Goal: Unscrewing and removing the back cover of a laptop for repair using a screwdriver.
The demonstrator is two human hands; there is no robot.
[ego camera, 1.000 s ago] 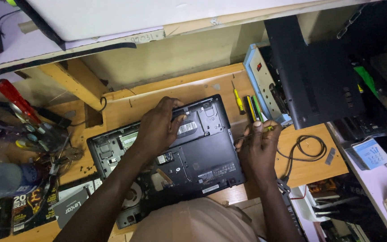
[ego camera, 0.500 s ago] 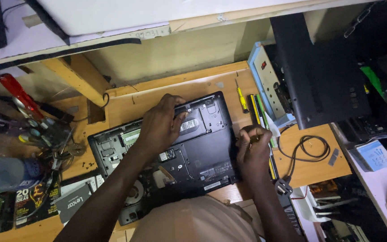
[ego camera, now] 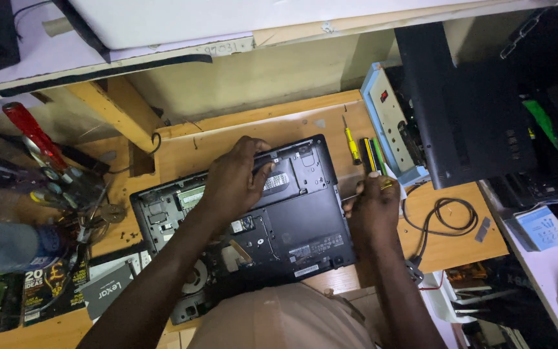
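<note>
Wooden desk (ego camera: 292, 126) boards hold a black laptop (ego camera: 292, 226) lying upside down with its bottom cover partly off. Left hand (ego camera: 234, 184) lies flat on the laptop, fingers spread and pressing near the top edge. Right hand (ego camera: 372, 210) sits at the laptop's right side, fingers curled around a small screwdriver (ego camera: 382, 184). A yellow screwdriver (ego camera: 351, 142) lies near. If the tool slips, I think it could scratch the bare parts inside, or a tiny screw could roll away into the mess.
</note>
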